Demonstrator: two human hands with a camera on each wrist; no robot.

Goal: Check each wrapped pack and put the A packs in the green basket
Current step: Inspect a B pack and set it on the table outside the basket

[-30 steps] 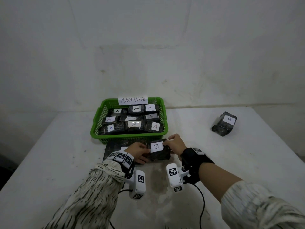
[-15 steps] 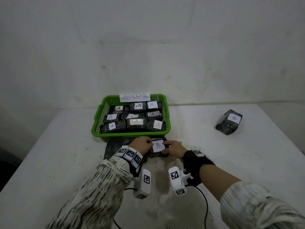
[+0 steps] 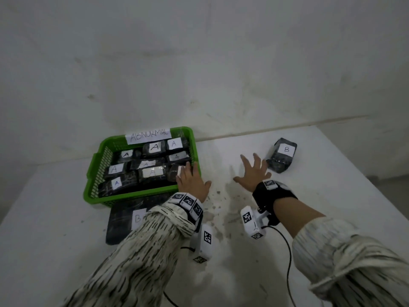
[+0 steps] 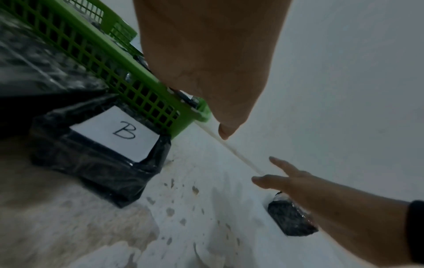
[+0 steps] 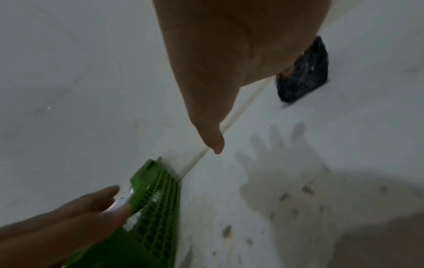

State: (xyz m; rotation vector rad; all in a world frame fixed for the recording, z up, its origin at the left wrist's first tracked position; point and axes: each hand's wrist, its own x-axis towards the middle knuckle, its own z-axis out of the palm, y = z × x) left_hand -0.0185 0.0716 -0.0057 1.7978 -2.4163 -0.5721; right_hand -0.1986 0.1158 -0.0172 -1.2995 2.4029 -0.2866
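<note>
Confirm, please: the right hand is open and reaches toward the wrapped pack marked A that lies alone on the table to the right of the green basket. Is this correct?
Not quite. That lone wrapped pack is marked B, not A, as the head view shows. The rest holds: the right hand is open with fingers spread, reaching toward it, and it lies on the table to the right of the green basket.

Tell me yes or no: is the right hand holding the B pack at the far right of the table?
No: the right hand is spread open beside the B pack, holding nothing.
</note>
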